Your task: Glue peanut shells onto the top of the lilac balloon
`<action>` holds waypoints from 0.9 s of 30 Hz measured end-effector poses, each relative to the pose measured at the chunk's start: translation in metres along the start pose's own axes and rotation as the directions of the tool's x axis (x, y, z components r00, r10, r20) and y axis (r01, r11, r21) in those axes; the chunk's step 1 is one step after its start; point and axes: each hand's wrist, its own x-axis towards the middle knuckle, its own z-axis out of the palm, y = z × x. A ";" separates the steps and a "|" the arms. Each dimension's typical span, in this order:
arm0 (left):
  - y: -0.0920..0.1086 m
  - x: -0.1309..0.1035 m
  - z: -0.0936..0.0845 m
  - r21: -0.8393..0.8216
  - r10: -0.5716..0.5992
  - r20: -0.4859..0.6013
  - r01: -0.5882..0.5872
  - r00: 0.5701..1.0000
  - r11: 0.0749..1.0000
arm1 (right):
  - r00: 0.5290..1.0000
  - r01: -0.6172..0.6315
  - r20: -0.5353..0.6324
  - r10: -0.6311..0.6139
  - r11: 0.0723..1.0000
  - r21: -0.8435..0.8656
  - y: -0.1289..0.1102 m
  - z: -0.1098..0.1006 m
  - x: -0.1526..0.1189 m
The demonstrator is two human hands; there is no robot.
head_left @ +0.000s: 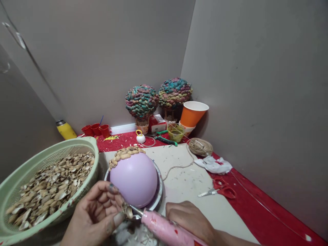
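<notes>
Between the fingertips of my left hand (96, 210) is a peanut shell (127, 210), its hollow side partly showing. My right hand (188, 217) is closed around a pink hot glue gun (164, 225). The gun's metal nozzle points left and meets the shell, or comes very close to it. Just behind both hands a lilac balloon (134, 177) rests in a round metal bowl (159, 191). Rows of peanut shells (125, 155) cover the balloon's far upper left edge; its near side is bare.
A green colander (95, 160) of peanut shells stands left. Red-handled scissors (221, 189), a twine roll (201, 147) and white plastic (214, 164) lie right. Behind are two coloured shell-covered balls (142, 100) on cups, an orange cup (192, 114), pliers (166, 140), red cups (96, 129) and a yellow bottle (66, 130).
</notes>
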 end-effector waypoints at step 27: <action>0.003 -0.002 -0.005 0.012 0.056 -0.027 -0.056 0.998 0.998 | 1.000 -0.016 0.004 0.016 0.996 0.083 0.000 0.001 0.000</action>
